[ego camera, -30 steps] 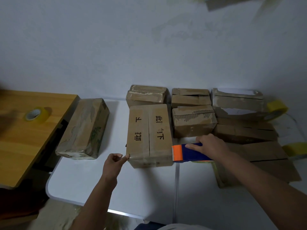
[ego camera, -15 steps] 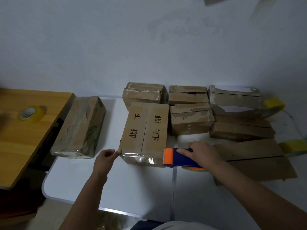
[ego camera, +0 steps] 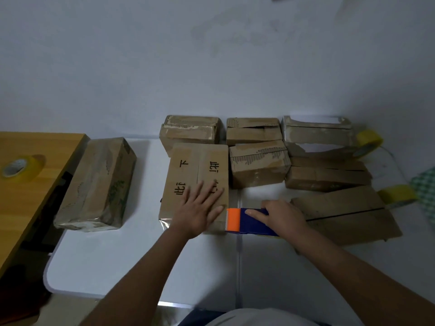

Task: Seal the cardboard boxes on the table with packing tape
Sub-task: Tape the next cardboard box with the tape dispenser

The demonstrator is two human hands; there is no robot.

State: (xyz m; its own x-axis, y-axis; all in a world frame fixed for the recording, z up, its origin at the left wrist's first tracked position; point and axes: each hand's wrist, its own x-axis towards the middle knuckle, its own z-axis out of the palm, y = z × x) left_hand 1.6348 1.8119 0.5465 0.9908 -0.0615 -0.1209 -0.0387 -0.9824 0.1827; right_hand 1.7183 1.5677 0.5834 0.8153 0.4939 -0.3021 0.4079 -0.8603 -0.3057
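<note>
On the white table, near its front edge, lay the lettered box, the one being sealed, with a shiny strip of tape visible across its near left corner and front face. The left hand was spread flat, palm down, on the box's near top, fingers splayed and holding nothing, simply pressing the cardboard. The right hand was closed around the blue body of the tape dispenser, whose orange cutter end sat against the box's near right corner. Whether the tape was already cut could not be told from this view. To finish the strip well, the flat hand probably ought to bear down firmly enough that the box cannot slide, while the dispenser is tilted so its toothed edge bites the tape cleanly at the corner; a slack pull would likely leave a ragged tail or lift the strip. Smoothing the tape from the corner outward would seem wise afterwards, as the film on the left corner looked slightly wrinkled. Behind and to the right stood the other cardboard boxes, several with torn, unsealed tops, and a wrapped box lay to the left. Spare yellow tape rolls sat at the far right and on the wooden desk.
</note>
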